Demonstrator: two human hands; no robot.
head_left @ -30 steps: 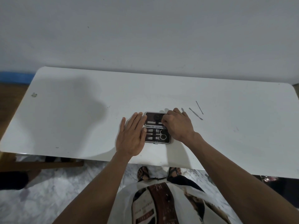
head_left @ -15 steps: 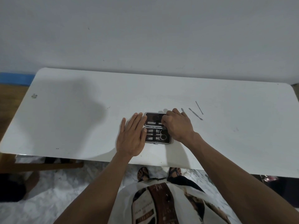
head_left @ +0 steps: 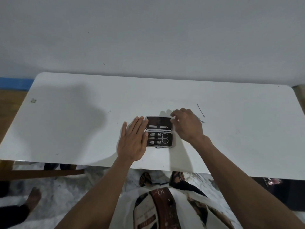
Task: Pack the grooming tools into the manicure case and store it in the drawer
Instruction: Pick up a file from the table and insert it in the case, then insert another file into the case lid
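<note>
Right of open manicure case (head_left: 159, 131) on bench (head_left: 231, 138): two loose slim metal tools, one (head_left: 200, 110) clear, other (head_left: 201, 120) part-hidden behind right hand (head_left: 188, 125). Long axes diagonal, far-left to near-right. Right fingers (head_left: 175, 114) loosely spread, empty, nearer. Left hand (head_left: 132, 142) flat, open, bracing case edge.

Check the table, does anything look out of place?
Yes: two thin metal tools lie loose on the white table, right of the open manicure case, not yet packed.
</note>
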